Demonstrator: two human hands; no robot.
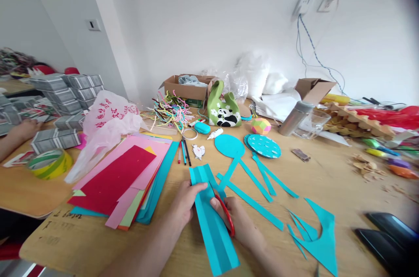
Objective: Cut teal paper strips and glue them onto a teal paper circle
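Observation:
A long strip of blue paper with lengthwise creases runs toward me over the table. My left hand grips its left edge, thumb on top. In my right hand is a pair of red-handled scissors, fingers wrapped around the handles. Their blades lie at the paper's upper part, where a cut splits off its right side. Beyond the paper are cut blue strips, a blue paper circle and a white-patterned blue disc. Curved blue offcuts lie to the right.
Coloured paper sheets are stacked at left, near a tape roll. Pens, pipe cleaners and a green panda bag stand behind. A metal bottle and black phones are at right. Another person's hand shows far left.

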